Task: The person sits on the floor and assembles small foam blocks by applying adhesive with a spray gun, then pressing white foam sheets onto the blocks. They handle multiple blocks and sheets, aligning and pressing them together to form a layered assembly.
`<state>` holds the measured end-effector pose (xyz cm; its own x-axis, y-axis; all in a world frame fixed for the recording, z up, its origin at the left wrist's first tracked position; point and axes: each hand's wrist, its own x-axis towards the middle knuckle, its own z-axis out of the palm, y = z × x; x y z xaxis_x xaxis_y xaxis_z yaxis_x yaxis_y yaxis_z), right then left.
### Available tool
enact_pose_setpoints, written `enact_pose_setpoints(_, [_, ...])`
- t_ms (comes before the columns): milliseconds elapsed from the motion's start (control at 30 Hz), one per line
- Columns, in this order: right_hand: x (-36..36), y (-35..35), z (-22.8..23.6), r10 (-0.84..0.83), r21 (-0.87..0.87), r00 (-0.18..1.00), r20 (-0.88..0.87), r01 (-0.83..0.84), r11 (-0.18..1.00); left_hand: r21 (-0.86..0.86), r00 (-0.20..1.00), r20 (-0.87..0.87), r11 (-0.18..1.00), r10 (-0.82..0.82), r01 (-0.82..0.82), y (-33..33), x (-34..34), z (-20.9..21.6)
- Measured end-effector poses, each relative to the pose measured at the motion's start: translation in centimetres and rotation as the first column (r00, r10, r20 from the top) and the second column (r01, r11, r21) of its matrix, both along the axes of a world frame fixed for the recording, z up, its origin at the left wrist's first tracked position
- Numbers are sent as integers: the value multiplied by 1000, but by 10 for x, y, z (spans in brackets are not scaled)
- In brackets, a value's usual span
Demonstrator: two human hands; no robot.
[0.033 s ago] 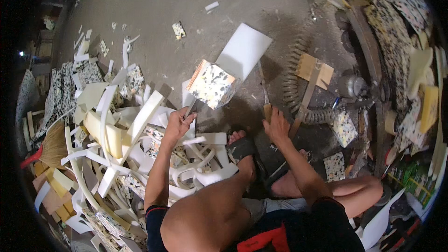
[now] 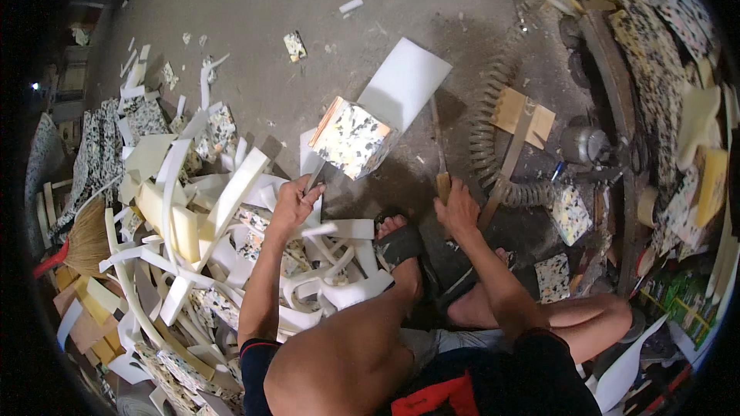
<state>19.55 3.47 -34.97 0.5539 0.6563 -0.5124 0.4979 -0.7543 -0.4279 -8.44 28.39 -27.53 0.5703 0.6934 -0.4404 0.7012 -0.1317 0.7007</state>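
My right hand (image 2: 459,206) is closed round the wooden handle of a long, thin knife (image 2: 440,139), whose blade points away from me. In my left hand (image 2: 294,206) is pinched a thin grey strip (image 2: 315,176); its far end reaches the near left side of a speckled foam block (image 2: 351,139), and its kind is unclear. Black, white and yellow flecks cover the block, and an orange-brown edge shows on its left. A white foam sheet (image 2: 406,81) extends from behind the block toward the far right.
White and speckled foam offcuts (image 2: 247,177) are heaped at my left, beside a broom (image 2: 86,239). Right of the knife lie a coiled hose (image 2: 484,127), a brown board (image 2: 509,112) and a round metal part (image 2: 583,142). More foam (image 2: 651,54) is piled far right. My sandalled foot (image 2: 397,243) is near the block.
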Motion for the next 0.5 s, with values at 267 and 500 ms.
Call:
enact_pose_setpoints(267, [-1, -45, 28, -325, 36, 897, -301, 351, 936, 217, 968, -194, 956, -156, 197, 19, 29, -14])
enact_pose_setpoints(500, [-4, -31, 14, -72, 338, 976, -205, 140, 931, 320, 957, -193, 908, -217, 271, 55, 59, -16])
